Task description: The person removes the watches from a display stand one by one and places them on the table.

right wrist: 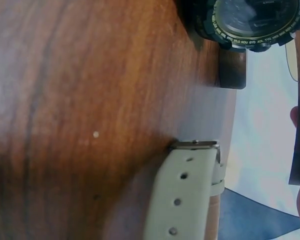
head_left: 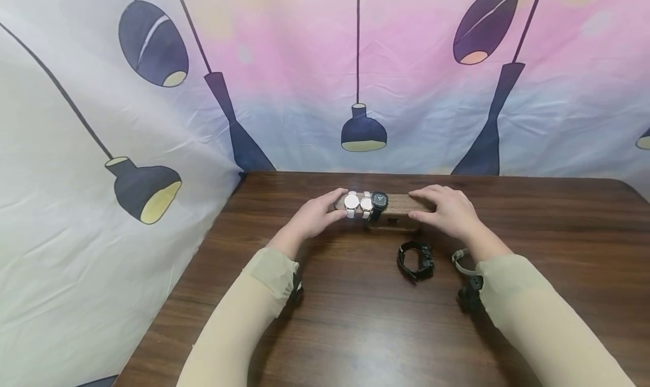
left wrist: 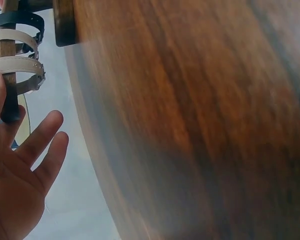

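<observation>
A wooden watch stand (head_left: 398,205), a bar raised on a base, is near the table's far edge. My left hand (head_left: 315,215) pinches its left end between thumb and fingers; in the left wrist view the other fingers (left wrist: 42,137) spread away. My right hand (head_left: 449,209) holds the right end, thumb in front and fingers behind. Around the bar's left half sit a white-strapped watch (head_left: 351,202), a smaller pale-strapped watch (head_left: 366,204) and a black square-faced watch (head_left: 379,200). Closer to me, a black round watch (right wrist: 260,22) lies on its side on the table.
A watch with a pale grey-green strap (right wrist: 182,195) lies under my right wrist, partly hidden by the sleeve in the head view. The dark brown table (head_left: 365,330) meets a lamp-printed cloth (head_left: 304,122) at the back and left.
</observation>
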